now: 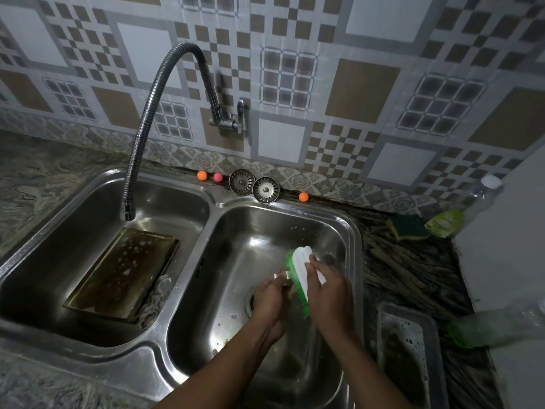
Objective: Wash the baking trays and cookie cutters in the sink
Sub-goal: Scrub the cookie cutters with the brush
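Head view: right hand (327, 293) grips brush (303, 268) — scrubbing cutter (281, 275).

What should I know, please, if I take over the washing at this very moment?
Right hand grips the brush; left hand pinches a small metal piece, probably a cutter, over the right basin.
One soapy tray leans in the left basin; another soapy tray sits on the counter, right.
Tap shows no water.
Left: finish scrubbing, rinse everything.
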The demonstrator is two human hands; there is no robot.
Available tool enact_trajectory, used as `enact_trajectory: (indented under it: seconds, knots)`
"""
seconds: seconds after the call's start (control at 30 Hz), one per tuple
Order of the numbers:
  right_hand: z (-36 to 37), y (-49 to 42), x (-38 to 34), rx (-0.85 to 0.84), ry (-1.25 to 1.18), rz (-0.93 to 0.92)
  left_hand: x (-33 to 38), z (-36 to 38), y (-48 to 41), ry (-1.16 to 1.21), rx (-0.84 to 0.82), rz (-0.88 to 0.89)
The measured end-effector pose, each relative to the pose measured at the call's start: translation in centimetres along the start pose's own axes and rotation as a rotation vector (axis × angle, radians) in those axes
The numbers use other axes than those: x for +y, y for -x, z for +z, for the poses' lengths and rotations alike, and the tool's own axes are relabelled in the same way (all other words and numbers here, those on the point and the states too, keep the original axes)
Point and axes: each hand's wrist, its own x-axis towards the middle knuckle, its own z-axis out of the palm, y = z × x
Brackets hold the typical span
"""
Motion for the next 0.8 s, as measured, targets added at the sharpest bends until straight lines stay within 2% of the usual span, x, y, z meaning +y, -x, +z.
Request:
enact_trajectory:
  seconds: [0.1,0.23,0.33,0.47,0.63,0.73,0.8]
  knots:
    - [0.0,0.8,0.5,-0.028,-0.053,-0.029,0.6,-0.3,-0.4,0.053,0.030,-0.091]
    - [0.0,-0.3,0.6,0.041,-0.128,0.017,0.2,-0.7,0.0,0.070,-0.136,-0.158]
    - [-0.3,-1.2,0.1,0.016,-0.156,0.019,0.2,-1.2,-0.2,0.001,-0.200,-0.188]
    - [-0.3,-0.7,0.3,-0.054,-0.159,0.024,0.9,-1.3,-0.2,-0.063,-0.174,-0.178]
    - [-0.2,1.4,0.1,-0.054,-0.201,-0.003,0.7,-1.4,-1.5,-0.045,-0.010,-0.110]
    - [0.0,1.9,0.4,-0.052,-0.149,-0.015,0.7,-1.7,-1.5,0.016,-0.032,-0.081]
    - [0.1,2.0,0.8,-0.074,-0.066,-0.023,0.7,-1.9,-1.6,-0.012,-0.111,-0.060]
